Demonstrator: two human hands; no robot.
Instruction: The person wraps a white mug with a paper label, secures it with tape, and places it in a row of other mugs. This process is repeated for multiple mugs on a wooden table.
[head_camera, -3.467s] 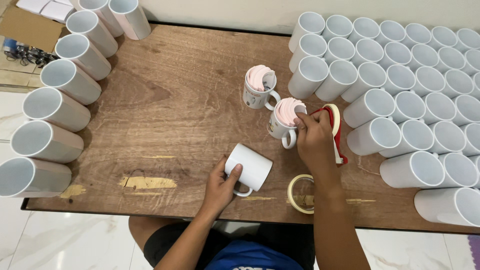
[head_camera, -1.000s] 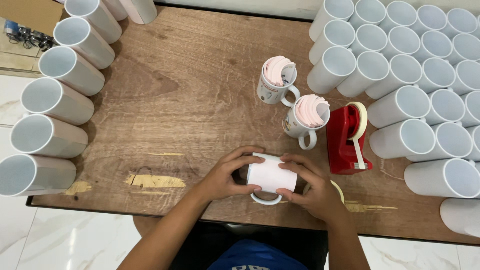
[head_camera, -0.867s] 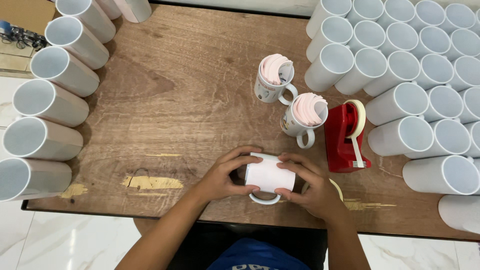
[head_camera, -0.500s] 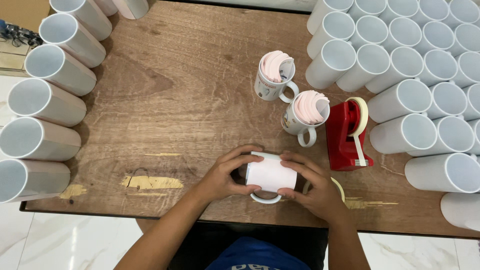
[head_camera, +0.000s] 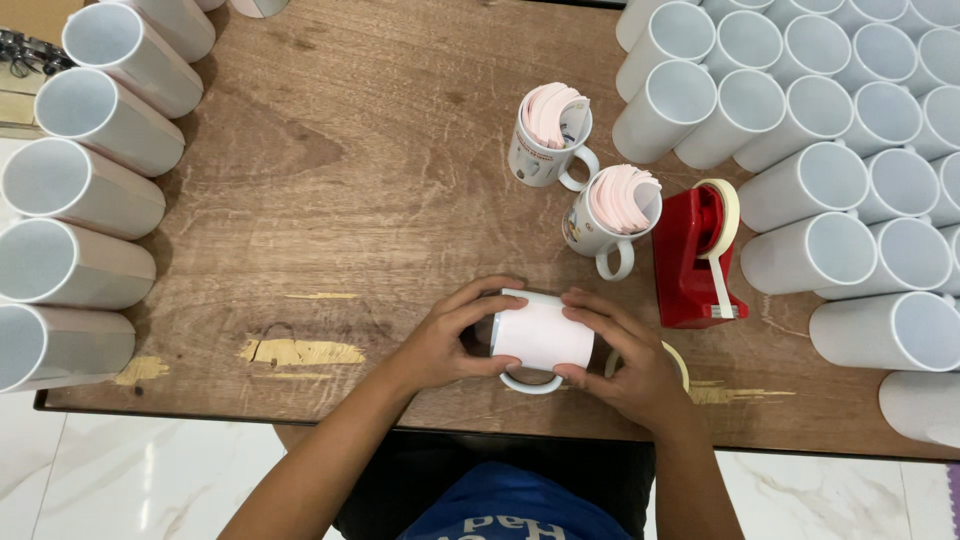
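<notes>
A worn wooden table (head_camera: 330, 200) over pale marble floor (head_camera: 150, 480), lined with white mugs at left (head_camera: 75, 190) and right (head_camera: 850, 170). Left hand (head_camera: 445, 340) and right hand (head_camera: 625, 355) both grip a white mug (head_camera: 540, 335) lying on its side at the near edge. Two upright mugs (head_camera: 548, 135) hold pink sheets, beside a red tape dispenser (head_camera: 695, 255).

Hidden and cut-off parts

The right hand (head_camera: 625, 365) covers most of a tape roll (head_camera: 678, 358) below the red tape dispenser (head_camera: 695, 255); rightmost mugs (head_camera: 925, 405) are cropped.
</notes>
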